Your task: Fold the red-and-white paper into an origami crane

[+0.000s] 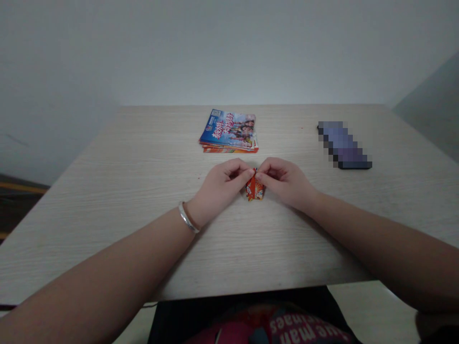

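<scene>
A small piece of folded printed paper (255, 189), mostly orange-red with white and yellow marks, is held just above or on the table in front of me; I cannot tell which. My left hand (226, 184) pinches its upper left edge between thumb and fingers. From the other side, my right hand (285, 181) pinches the upper right edge, and the two thumb tips almost meet. Fingers cover the paper's top part. A silver bangle (188, 217) circles my left wrist.
Behind my hands lies a stack of printed leaflets (229, 129), blue on top with orange sheets below. A dark phone (344, 145), blurred out, lies at the right. The pale wooden table (125, 181) meets a wall (251, 52) at the back.
</scene>
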Demonstrator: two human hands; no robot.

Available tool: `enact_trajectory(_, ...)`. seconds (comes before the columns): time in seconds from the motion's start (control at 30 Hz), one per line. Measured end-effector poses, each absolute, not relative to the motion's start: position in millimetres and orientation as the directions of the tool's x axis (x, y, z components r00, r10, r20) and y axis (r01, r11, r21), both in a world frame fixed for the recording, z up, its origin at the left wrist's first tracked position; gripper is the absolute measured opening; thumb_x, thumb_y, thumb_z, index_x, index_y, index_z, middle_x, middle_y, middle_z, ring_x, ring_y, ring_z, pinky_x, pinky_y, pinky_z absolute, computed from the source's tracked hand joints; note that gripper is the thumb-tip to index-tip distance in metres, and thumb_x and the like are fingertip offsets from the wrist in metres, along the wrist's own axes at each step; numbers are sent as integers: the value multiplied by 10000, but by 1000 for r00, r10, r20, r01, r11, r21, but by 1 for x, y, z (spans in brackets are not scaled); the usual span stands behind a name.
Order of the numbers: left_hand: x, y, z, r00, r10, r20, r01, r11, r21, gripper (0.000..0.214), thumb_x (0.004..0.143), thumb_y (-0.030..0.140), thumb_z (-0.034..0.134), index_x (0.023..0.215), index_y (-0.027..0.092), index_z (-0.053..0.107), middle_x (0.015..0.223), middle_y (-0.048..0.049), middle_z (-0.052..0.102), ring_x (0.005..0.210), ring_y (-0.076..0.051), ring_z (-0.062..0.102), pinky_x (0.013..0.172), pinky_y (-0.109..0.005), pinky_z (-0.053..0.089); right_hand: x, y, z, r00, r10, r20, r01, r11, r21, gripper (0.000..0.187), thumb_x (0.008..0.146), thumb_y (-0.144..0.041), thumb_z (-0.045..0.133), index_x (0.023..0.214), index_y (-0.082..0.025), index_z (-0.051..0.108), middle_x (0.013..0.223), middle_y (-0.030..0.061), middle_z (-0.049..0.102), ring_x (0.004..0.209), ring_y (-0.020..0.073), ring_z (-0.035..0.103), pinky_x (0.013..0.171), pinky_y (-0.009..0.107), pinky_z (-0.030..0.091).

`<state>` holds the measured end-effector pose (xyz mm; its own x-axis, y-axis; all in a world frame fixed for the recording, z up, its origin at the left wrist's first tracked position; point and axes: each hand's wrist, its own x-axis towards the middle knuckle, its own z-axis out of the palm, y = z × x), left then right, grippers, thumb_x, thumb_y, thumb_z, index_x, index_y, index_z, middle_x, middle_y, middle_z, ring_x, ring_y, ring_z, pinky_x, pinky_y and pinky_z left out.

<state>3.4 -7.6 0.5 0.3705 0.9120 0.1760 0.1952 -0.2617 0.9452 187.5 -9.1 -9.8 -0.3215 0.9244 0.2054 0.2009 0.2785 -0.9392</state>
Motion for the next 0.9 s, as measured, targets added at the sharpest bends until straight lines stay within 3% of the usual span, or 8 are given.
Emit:
enact_trajectory(0.37, 4, -6, 0, 403, 894, 194, 253, -313, 916, 206, 915, 313, 551, 786, 167, 618, 745, -1, 638, 684, -116, 564, 638, -246, 453, 188, -6, -11, -300, 935, 190, 152, 244, -958, 168, 796, -312, 675, 779, -222, 535, 652, -45, 555, 576, 102, 504, 554, 264, 415)
enact_trajectory(0.6, 5, -10, 1, 471, 873, 128, 261, -276, 925, 197, 827, 334, 686, 927, 166, 661, 860, -25, 692, 741, -134, 611, 690, -265, 490, 193, -5, -8, -307, 933, 189, 90, 226, -970, 164, 847, -353, 638, 824, -229, 533, 716, -36, 572, 618, 107, 530, 577, 265, 447)
enact_trajectory(0.73, 4, -10, 0, 430, 897, 100, 320, -255, 913, 154, 834, 322, 677, 847, 169, 677, 791, -7, 680, 694, -127, 581, 626, -244, 443, 191, -3, -10, -246, 949, 199, 77, 224, -972, 226, 834, -398, 649, 837, -240, 488, 759, -31, 572, 637, 105, 538, 583, 260, 458)
enact_trajectory(0.9, 3, -6, -4, 357, 931, 75, 318, -197, 927, 174, 824, 306, 667, 738, 161, 625, 704, 6, 629, 639, -119, 538, 578, -236, 396, 190, -4, -11, -235, 945, 228, 178, 272, -946, 220, 746, -319, 713, 857, -232, 544, 744, -34, 574, 652, 112, 535, 583, 267, 438)
